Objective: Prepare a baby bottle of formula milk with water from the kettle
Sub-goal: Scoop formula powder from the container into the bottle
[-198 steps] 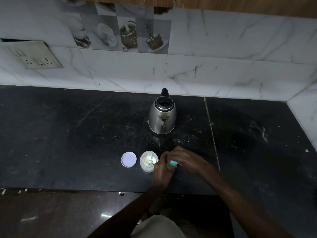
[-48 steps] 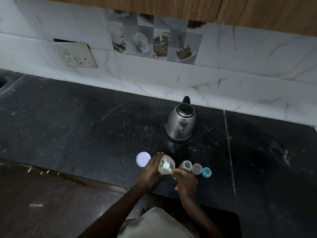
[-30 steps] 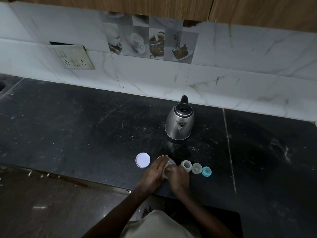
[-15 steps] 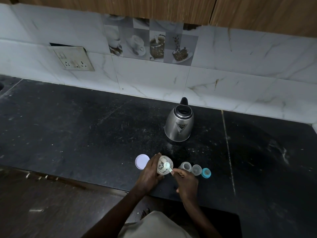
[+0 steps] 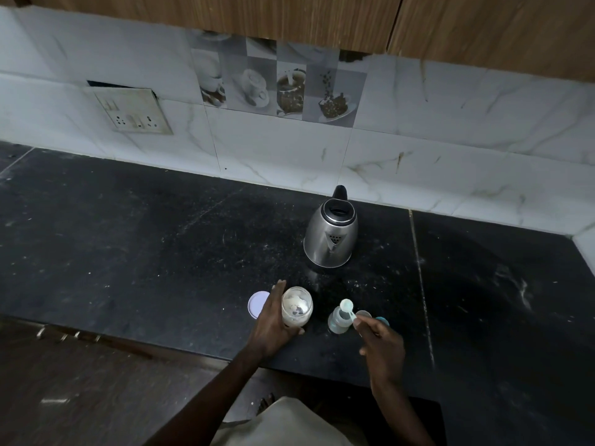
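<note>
My left hand (image 5: 272,326) grips a clear jar of white formula powder (image 5: 297,306), tilted, on the black counter (image 5: 128,239). My right hand (image 5: 381,344) pinches the handle of a small pale scoop (image 5: 347,307), whose bowl sits over the mouth of the open baby bottle (image 5: 338,321). The bottle stands upright just right of the jar. A steel kettle (image 5: 331,239) with a black lid and handle stands behind both, spout toward me.
The jar's white lid (image 5: 256,304) lies flat left of my left hand. A clear cap (image 5: 363,314) and a teal ring (image 5: 383,321) sit right of the bottle, partly behind my right hand. A socket plate (image 5: 132,111) is on the tiled wall. The counter's front edge runs just below my hands.
The scoop has left the jar and moved right to the bottle's mouth. My left hand still holds the jar, with its opening now turned more toward me.
</note>
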The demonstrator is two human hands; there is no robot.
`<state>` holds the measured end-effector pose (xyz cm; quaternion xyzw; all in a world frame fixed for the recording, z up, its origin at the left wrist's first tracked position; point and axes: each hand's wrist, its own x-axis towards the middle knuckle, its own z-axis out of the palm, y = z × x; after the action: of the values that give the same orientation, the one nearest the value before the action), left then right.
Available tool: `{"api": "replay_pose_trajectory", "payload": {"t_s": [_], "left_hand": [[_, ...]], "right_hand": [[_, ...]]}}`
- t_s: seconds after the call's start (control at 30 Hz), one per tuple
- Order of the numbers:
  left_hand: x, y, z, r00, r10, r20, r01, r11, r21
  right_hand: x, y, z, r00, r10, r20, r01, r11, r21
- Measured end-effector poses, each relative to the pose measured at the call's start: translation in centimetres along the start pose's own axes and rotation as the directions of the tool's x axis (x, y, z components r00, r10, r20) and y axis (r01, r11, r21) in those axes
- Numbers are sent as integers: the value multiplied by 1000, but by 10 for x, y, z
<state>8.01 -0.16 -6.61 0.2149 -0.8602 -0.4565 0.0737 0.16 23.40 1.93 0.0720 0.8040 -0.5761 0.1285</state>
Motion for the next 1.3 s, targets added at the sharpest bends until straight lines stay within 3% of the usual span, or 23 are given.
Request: {"api": "replay_pose_trajectory", "payload": {"t_s": [0.1,0.2,0.33,0.43,0.6,0.67,0.73,0.8,1.0,1.3], "left_hand": [[-7,22,2,967,242,-83,-233,967,101],[-11,60,10,921,389,2,-387,917,97],[-8,92,32,939,289,184,-304,951,61],[-3,101,46,949,191,252,-224,968,111],[5,104,55,968,70,241,-110,982,156],[6,105,56,966,56,252,-98,982,160],[6,104,56,966,54,252,-101,979,176],[6,102,56,968,41,246,-87,980,180],[5,106,56,974,37,223,-76,983,170],[3,109,54,976,39,215,-74,984,161]], "right_hand": [[2,3,-10,998,-52,-21,49,992,-114],[3,11,-9,994,-98,-42,92,987,-131],[6,22,-2,987,-147,-66,135,978,-158],[10,33,-2,948,-317,-44,292,913,-284],[5,33,-1,870,-492,44,411,671,-617],[1,32,-1,832,-535,146,458,516,-723],[0,36,-3,799,-532,280,512,358,-781],[1,39,-4,780,-520,347,537,272,-799],[2,40,-1,759,-511,404,562,200,-803],[2,36,-8,765,-485,424,572,208,-793]]}}
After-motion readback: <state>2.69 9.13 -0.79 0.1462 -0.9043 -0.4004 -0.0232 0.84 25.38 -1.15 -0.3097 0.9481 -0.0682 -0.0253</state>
